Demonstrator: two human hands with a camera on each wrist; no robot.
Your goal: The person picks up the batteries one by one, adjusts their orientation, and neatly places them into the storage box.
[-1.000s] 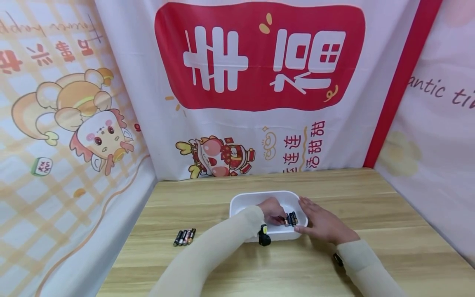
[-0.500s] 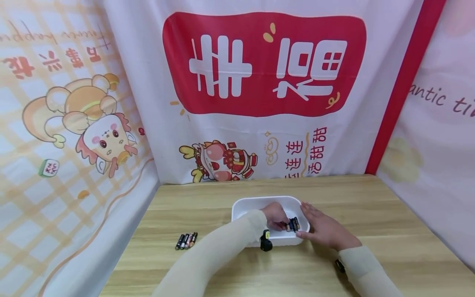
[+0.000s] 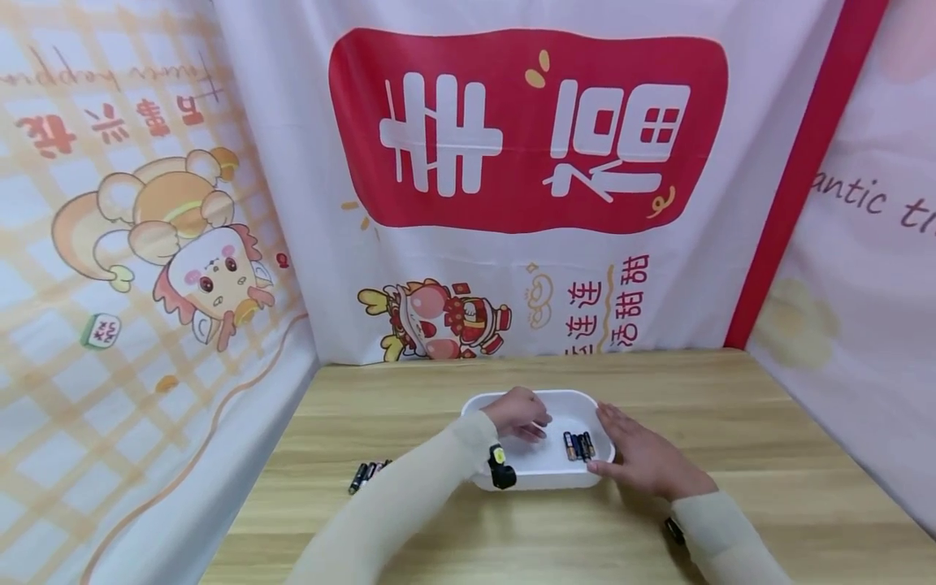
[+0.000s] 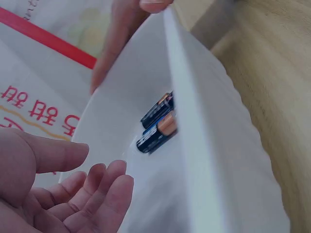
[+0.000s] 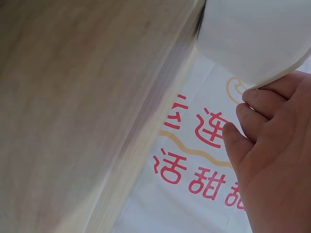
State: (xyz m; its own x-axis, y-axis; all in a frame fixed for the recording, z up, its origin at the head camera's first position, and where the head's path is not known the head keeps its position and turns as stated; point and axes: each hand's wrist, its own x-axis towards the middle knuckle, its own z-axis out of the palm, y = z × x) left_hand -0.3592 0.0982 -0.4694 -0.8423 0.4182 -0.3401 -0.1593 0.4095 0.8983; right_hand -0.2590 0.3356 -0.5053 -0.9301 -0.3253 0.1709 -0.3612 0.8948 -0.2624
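Observation:
A white plastic box [image 3: 537, 479] stands on the wooden table. Several dark AA-type batteries [image 3: 579, 446] with copper-coloured ends lie side by side on its floor, near the right end. My left hand [image 3: 517, 412] is over the left part of the box, apart from the batteries. In the left wrist view its fingers [image 4: 104, 201] are loosely bent with nothing between them. My right hand [image 3: 647, 457] rests against the box's right end, thumb at the near corner of the rim and fingers nearly straight along the outside.
More batteries [image 3: 363, 474] lie in a row on the table [image 3: 409, 390] to the left, partly hidden by the left sleeve [image 3: 409, 496]. A black-and-yellow device [image 3: 500, 468] sits on the left wrist. Printed cloth [image 3: 526, 130] hangs behind and on both sides.
My left hand has let go of a battery at the row in the box and drawn back to the left. The right hand stays at the box's end.

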